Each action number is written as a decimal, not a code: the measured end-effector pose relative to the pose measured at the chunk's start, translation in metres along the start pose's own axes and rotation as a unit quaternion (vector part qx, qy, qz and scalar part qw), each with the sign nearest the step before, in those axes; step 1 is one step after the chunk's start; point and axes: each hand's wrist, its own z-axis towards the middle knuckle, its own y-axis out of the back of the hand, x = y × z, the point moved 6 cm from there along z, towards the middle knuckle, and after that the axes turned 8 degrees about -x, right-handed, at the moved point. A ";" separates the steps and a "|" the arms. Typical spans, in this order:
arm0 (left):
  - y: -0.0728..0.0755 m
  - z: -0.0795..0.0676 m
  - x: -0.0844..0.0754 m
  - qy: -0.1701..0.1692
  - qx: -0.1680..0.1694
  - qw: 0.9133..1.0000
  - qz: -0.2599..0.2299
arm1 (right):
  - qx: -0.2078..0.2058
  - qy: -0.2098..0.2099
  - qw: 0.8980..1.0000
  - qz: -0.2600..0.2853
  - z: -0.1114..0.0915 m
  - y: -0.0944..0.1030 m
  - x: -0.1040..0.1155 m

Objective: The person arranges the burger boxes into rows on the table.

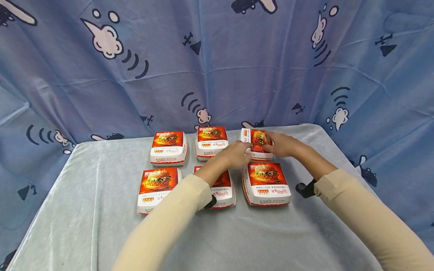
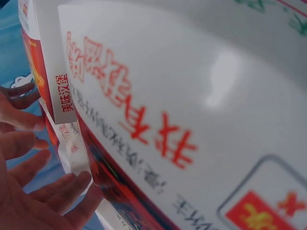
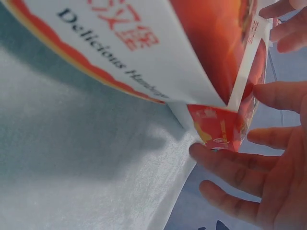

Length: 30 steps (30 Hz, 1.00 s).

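Note:
Several burger boxes stand in two rows. Both hands are at the back right burger box (image 1: 252, 154), which is turned sideways against the others, its "Delicious Hamburger" side facing front. My left hand (image 1: 237, 153) reaches to its left front part with extended fingers. My right hand (image 1: 284, 145) is at its right side, thumb and fingers spread about the edge. The left wrist view shows the left fingers (image 2: 62, 189) loosely spread beside the boxes. In the right wrist view the right fingers (image 3: 230, 167) are nearly straight, tips right at the box's red corner (image 3: 218, 128).
Closest below the hands is the front right box (image 1: 266, 185). My left forearm crosses over the front middle box (image 1: 222, 192) and beside the front left box (image 1: 157, 186). Two more, a back left box (image 1: 168, 147) and a back middle box (image 1: 211, 141), stand near the blue curtain (image 1: 217, 64). Grey cloth covers the table (image 1: 81, 210).

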 end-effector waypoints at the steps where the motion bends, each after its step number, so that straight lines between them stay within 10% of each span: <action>1: 0.000 0.000 0.000 -0.001 0.000 1.000 0.000 | -0.005 0.003 1.000 0.006 -0.001 0.001 0.001; 30: -0.002 -0.001 -0.001 -0.013 0.010 0.999 -0.037 | -0.045 -0.002 0.998 0.036 0.002 -0.006 0.003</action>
